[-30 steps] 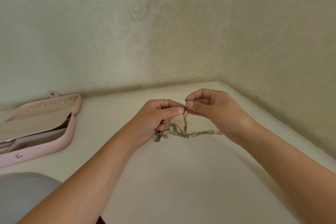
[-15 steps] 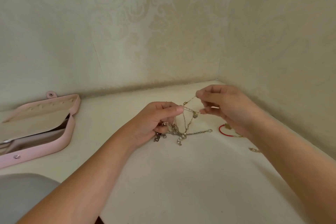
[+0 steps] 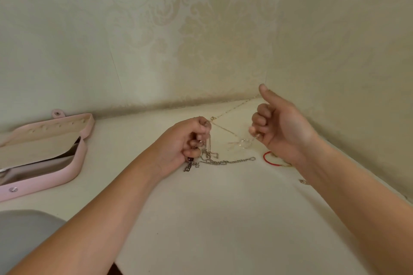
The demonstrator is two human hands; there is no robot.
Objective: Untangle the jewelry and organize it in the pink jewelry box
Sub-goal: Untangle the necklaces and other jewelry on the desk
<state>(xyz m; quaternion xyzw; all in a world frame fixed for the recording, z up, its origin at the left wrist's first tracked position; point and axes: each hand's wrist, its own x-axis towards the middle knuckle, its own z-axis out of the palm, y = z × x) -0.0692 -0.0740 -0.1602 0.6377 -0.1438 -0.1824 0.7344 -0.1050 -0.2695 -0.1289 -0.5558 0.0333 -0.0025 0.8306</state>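
Note:
My left hand [image 3: 183, 143] grips a tangle of silver chains [image 3: 214, 158] just above the cream tabletop, fingers curled round the strands. A thin gold chain [image 3: 225, 128] stretches from that hand up toward the wall corner and down to a blurred loop [image 3: 242, 143]. My right hand [image 3: 279, 127] is raised to the right with its thumb up and fingers curled; the fine chain seems to run through its fingers, but blur hides the contact. The pink jewelry box [image 3: 73, 167] lies open at the far left.
A red cord bracelet [image 3: 268, 159] lies on the table under my right wrist, and a small metal piece [image 3: 304, 182] sits by my right forearm. Patterned walls meet in a corner behind. A grey rounded object [image 3: 24, 236] fills the lower left.
My right hand has pulled away from the left, rising up and to the right, drawing the thin gold chain out of the tangle. The red bracelet has come into view.

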